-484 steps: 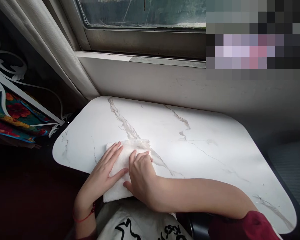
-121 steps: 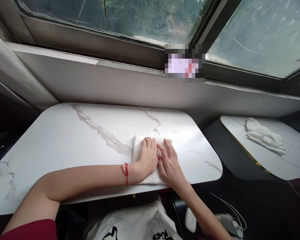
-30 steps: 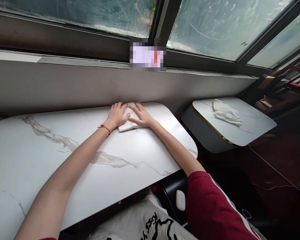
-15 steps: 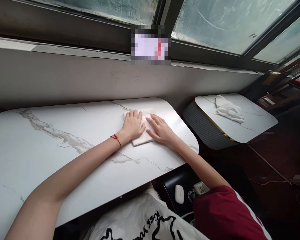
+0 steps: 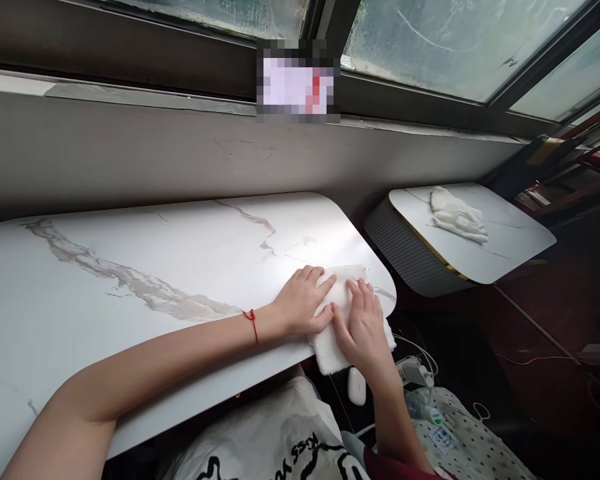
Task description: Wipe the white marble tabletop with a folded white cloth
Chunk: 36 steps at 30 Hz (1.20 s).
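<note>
A white cloth point(image 5: 330, 355) lies over the right front edge of the white marble-patterned table point(image 5: 205, 250), and its lower part hangs past the edge. My left hand point(image 5: 301, 303), with a red string bracelet at the wrist, rests on the cloth's left side, palm down, fingers stretched out. Beside it, my right hand point(image 5: 364, 325) presses flat on the right part of the cloth. The two hands are close together, thumbs nearly touching. Neither hand has its fingers wrapped round the cloth.
A second marble-topped cabinet point(image 5: 510, 253) stands to the right with a crumpled white cloth point(image 5: 457, 213) on it. Below the table edge are a white rounded case point(image 5: 357, 387), a power strip with cables point(image 5: 415, 372) and a clear bottle point(image 5: 423, 408). A wall and windows run behind.
Both hands have slid the cloth right and toward me, from the tabletop to over its front edge. My right forearm has swung to point more upright.
</note>
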Each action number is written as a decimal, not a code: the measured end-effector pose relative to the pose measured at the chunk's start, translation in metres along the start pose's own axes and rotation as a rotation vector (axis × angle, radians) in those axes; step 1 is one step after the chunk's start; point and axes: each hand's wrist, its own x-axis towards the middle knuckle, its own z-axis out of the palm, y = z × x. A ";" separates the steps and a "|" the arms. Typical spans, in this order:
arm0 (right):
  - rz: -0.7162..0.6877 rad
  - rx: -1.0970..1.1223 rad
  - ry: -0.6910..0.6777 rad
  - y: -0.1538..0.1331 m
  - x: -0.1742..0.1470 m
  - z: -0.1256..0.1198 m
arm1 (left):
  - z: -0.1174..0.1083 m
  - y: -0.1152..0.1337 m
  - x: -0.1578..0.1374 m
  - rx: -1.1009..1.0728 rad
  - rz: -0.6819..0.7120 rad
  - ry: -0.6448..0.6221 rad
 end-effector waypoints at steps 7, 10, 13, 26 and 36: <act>-0.050 -0.063 -0.021 0.031 -0.007 -0.004 | 0.009 -0.007 -0.002 -0.083 0.205 -0.081; -0.116 -0.057 -0.012 0.043 0.000 -0.002 | 0.009 -0.010 0.002 -0.051 0.220 -0.187; -0.154 -0.061 -0.020 0.056 0.012 0.000 | 0.009 -0.013 0.012 -0.007 0.203 -0.242; -0.210 -0.101 -0.102 0.105 0.142 0.043 | 0.020 -0.044 0.081 0.281 0.010 -0.001; -0.276 -0.141 -0.133 0.050 0.260 0.097 | -0.010 -0.130 0.101 0.296 -0.210 0.132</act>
